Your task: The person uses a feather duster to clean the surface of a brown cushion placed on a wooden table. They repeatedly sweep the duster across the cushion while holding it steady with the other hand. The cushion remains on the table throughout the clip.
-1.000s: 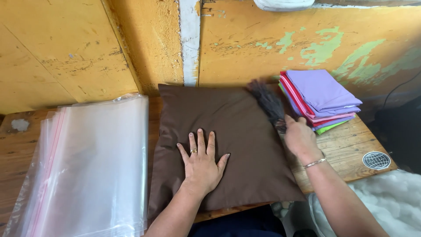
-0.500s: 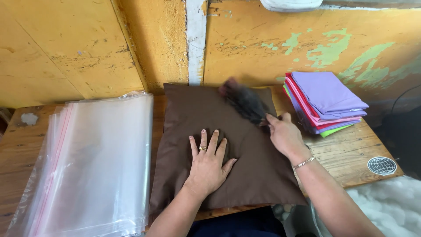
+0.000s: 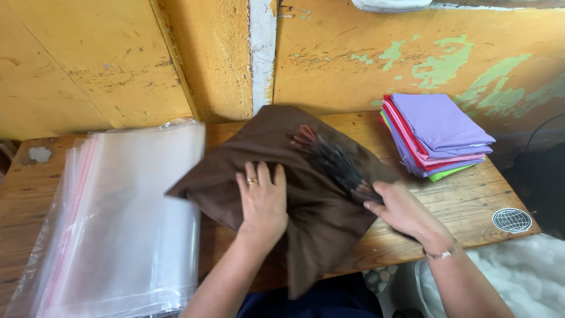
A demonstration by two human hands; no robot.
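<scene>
A brown fabric piece [image 3: 321, 221] lies skewed on the wooden table [image 3: 471, 203], one corner hanging over the front edge. My left hand [image 3: 263, 197] presses flat on its middle, fingers together, a ring on one finger. My right hand [image 3: 397, 209] grips the handle end of a dark bristle brush [image 3: 329, 159] that lies across the fabric, its bristles pointing toward the wall.
A stack of clear plastic bags [image 3: 126, 218] fills the table's left side. Folded purple, pink, red and green cloths [image 3: 438, 132] are piled at the right, by the yellow wall [image 3: 106, 59]. White stuffing [image 3: 518, 271] sits below the table's right corner.
The brown fabric has turned from square to diagonal under my left hand. My right hand with the brush has moved left, from the fabric's right edge to over its middle.
</scene>
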